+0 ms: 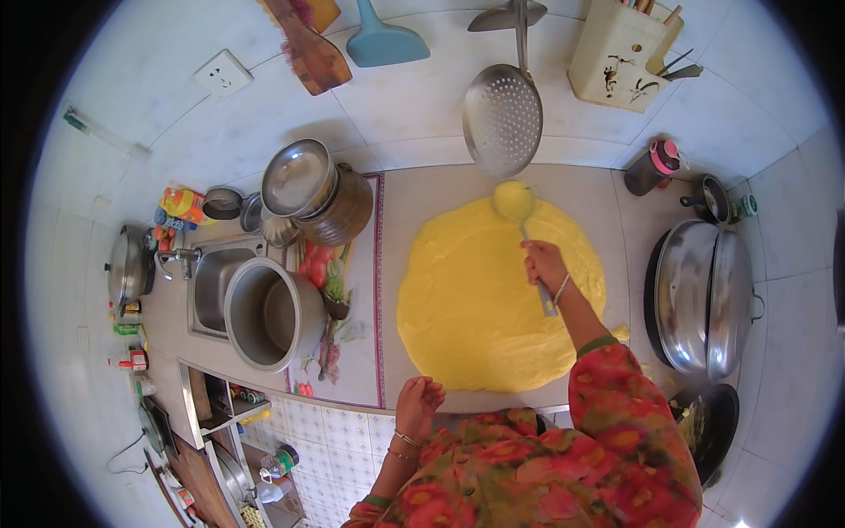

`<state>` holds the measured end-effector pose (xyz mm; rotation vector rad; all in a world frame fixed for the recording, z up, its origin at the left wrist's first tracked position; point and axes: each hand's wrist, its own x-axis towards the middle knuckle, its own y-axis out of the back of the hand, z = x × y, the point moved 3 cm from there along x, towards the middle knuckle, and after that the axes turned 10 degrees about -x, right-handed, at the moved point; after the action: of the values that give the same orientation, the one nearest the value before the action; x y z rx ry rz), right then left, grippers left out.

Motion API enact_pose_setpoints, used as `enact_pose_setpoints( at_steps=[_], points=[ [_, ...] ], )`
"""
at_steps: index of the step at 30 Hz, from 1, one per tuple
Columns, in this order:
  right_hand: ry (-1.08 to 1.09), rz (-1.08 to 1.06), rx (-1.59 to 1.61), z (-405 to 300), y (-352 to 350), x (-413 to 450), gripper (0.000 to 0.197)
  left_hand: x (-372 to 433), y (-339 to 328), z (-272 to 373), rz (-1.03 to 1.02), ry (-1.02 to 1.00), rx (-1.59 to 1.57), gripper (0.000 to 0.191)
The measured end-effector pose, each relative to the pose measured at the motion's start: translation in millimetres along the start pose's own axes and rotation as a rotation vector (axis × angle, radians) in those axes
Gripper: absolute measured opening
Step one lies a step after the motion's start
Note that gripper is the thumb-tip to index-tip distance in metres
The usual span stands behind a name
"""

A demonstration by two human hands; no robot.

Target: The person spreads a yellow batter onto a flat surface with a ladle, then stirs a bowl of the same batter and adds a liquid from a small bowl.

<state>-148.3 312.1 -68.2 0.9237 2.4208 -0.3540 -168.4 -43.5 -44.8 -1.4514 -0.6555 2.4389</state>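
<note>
A broad sheet of soft yellow dough or batter (488, 297) covers the middle of the counter, roughly round with a smooth, shiny top. My right hand (546, 263) grips the grey handle of a large spoon or ladle (515, 201). Its round head is coated in yellow and lies over the far edge of the spread; whether it touches cannot be told. My left hand (420, 399) is at the counter's front edge, just short of the yellow mass, fingers curled with nothing seen in them.
Left of the spread is a patterned mat (353, 356), with a deep metal pot (267, 315) tipped beside the sink (221, 280). Stacked metal bowls (298, 178) stand behind. A large lidded pan (690, 297) is at right. A skimmer (503, 119) hangs above the far edge.
</note>
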Motion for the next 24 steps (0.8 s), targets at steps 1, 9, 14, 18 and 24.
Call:
enact_pose_setpoints(
  at_steps=[1,9,14,18,24],
  points=[
    [-0.001,-0.017,-0.026,-0.3,-15.1,-2.2,0.023,0.7,2.8,-0.8,0.012,0.000,-0.012,0.013],
    [-0.014,-0.023,-0.008,-4.2,-47.2,3.7,0.023,-3.6,6.2,7.4,0.014,-0.029,-0.032,0.013],
    [-0.028,-0.185,-0.195,-0.1,-81.7,-7.4,0.022,-7.8,14.5,10.9,0.028,0.000,-0.045,0.013],
    [-0.023,0.027,0.067,4.6,-72.5,-6.5,0.020,-10.9,20.5,19.5,-0.003,-0.037,-0.069,0.013],
    [-0.047,-0.227,-0.197,21.8,-127.4,-32.9,0.023,-11.9,43.3,23.3,-0.040,-0.027,-0.096,0.012]
  ],
)
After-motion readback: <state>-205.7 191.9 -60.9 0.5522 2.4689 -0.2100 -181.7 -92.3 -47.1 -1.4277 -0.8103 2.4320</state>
